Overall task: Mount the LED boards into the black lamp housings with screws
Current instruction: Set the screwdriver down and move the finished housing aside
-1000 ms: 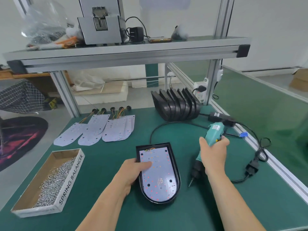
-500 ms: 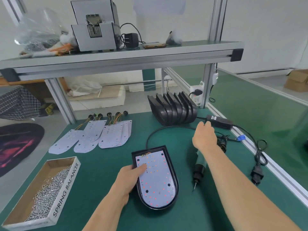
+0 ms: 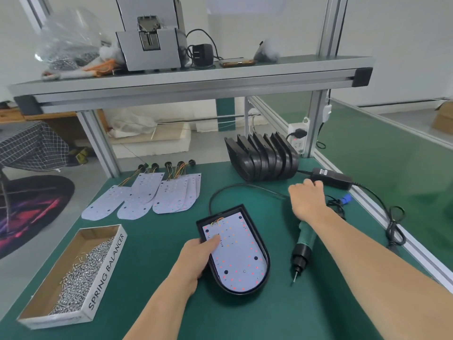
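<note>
We count one lamp housing [image 3: 241,292] in the near middle of the green table [image 3: 245,320], with one LED board [image 3: 241,251] lying inside it. About six more housings [image 3: 262,160] stand in a row far right, and at least five loose boards [image 3: 147,195] lie far left. There is one electric screwdriver [image 3: 302,244] on the table and one box of screws [image 3: 73,273] near left. Our left hand [image 3: 196,258] grips the housing's left wall, thumb on the board. Our right hand [image 3: 306,200] is over the screwdriver's far end, fingers bent; we cannot tell if they hold anything.

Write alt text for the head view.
A left hand holds a black lamp housing with an LED board seated in it on a green bench, the right hand reaching past a teal electric screwdriver lying beside it. A box of screws sits left.
</note>
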`<state>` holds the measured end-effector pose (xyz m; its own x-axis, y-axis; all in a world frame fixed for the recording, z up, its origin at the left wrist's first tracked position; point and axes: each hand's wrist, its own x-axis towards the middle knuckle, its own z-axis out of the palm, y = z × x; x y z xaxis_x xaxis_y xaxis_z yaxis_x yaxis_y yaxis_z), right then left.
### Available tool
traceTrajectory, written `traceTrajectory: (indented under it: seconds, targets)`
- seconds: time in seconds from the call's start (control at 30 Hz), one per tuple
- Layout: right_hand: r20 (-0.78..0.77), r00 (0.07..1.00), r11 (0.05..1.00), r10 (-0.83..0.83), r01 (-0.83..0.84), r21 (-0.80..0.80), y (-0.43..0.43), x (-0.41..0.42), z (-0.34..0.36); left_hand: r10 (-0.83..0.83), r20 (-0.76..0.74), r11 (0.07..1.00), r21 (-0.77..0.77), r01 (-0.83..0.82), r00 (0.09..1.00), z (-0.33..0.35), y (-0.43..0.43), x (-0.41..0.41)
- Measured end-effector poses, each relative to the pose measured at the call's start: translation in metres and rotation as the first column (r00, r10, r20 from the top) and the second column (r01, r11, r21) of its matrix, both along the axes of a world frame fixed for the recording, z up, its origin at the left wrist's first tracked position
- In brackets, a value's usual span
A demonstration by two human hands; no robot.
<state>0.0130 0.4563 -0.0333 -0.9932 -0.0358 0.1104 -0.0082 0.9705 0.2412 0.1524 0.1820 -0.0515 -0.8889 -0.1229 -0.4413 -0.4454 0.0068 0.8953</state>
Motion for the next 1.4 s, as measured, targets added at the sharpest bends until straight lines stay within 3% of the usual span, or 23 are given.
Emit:
traceTrajectory:
  seconds: [0.1, 0.2, 0.27, 0.37, 0.43, 0.5, 0.53, 0.6, 0.67, 0.73, 0.8, 0.97, 1.1, 1.17, 1.23, 1.3, 1.4]
  targets:
    - [-0.079, 0.967, 0.928, 0.243, -0.256, -0.272, -0.016, 0.014, 0.002, 0.015, -0.006, 1.000, -0.024, -0.015, 1.000, -0.002, -0.001, -0.001]
    - [-0.096, 0.945, 0.768, 0.312, -0.311, -0.560, -0.034, 0.028, 0.002, 0.022, -0.010, 0.999, -0.044, -0.022, 1.000, -0.004, -0.001, -0.002]
    - [-0.021, 0.945, 0.755, 0.327, -0.275, -0.595, -0.041, 0.035, -0.002, 0.020, -0.011, 0.998, -0.053, -0.020, 1.000, -0.006, -0.001, -0.003]
    - [0.168, 0.935, 0.830, 0.311, -0.181, -0.527, -0.044, 0.039, 0.003, 0.026, -0.021, 0.998, -0.065, -0.027, 0.999, -0.008, -0.002, -0.003]
    - [0.268, 0.903, 0.873, 0.336, -0.192, -0.449, -0.048, 0.039, 0.009, 0.031, -0.020, 0.998, -0.062, -0.032, 0.999, -0.009, -0.002, -0.003]
    - [0.361, 0.855, 0.865, 0.372, -0.179, -0.468, -0.048, 0.040, 0.013, 0.032, -0.015, 0.996, -0.087, -0.034, 0.999, -0.008, -0.003, -0.003]
    - [0.384, 0.838, 0.858, 0.388, -0.175, -0.484, -0.047, 0.042, 0.015, 0.030, -0.010, 0.994, -0.108, -0.031, 0.999, -0.008, -0.003, -0.002]
    - [0.270, 0.866, 0.812, 0.421, -0.227, -0.537, -0.041, 0.046, 0.014, 0.028, -0.010, 0.993, -0.114, -0.029, 1.000, -0.008, -0.003, -0.002]
    - [-0.021, 0.937, 0.642, 0.348, -0.254, -0.724, -0.036, 0.051, 0.013, 0.023, -0.018, 0.996, -0.090, -0.024, 1.000, -0.009, -0.003, -0.003]
    - [-0.239, 0.966, 0.318, 0.096, -0.257, -0.913, -0.034, 0.056, 0.023, -0.001, -0.018, 0.996, -0.094, -0.001, 1.000, -0.009, -0.003, -0.002]
    - [-0.308, 0.948, 0.099, -0.075, -0.300, -0.949, -0.036, 0.058, 0.039, -0.025, -0.025, 0.996, -0.089, 0.022, 0.999, -0.008, -0.004, -0.002]
    - [-0.285, 0.940, -0.209, -0.188, -0.321, -0.924, -0.052, 0.060, 0.062, -0.048, -0.058, 0.996, -0.072, 0.043, 0.997, -0.007, -0.004, 0.002]
    - [-0.485, 0.856, -0.092, -0.179, -0.505, -0.858, -0.056, 0.067, 0.068, -0.048, -0.078, 0.996, -0.075, 0.043, 0.996, -0.005, -0.005, 0.003]
    - [-0.488, 0.870, -0.135, -0.070, -0.493, -0.860, -0.056, 0.069, 0.071, -0.046, -0.097, 0.998, -0.053, 0.041, 0.994, -0.005, -0.006, 0.003]
    - [-0.344, 0.939, -0.148, 0.031, -0.336, -0.930, -0.059, 0.071, 0.068, -0.045, -0.108, 0.999, -0.028, 0.042, 0.993, -0.005, -0.008, 0.004]
    - [-0.101, 0.993, -0.152, 0.053, -0.092, -0.984, -0.067, 0.073, 0.057, -0.055, -0.103, 0.998, 0.002, 0.055, 0.993, -0.004, -0.012, 0.004]
    - [0.104, 0.994, -0.147, 0.023, 0.107, -0.983, -0.077, 0.082, 0.037, -0.077, -0.093, 0.996, 0.031, 0.080, 0.993, -0.004, -0.016, 0.005]
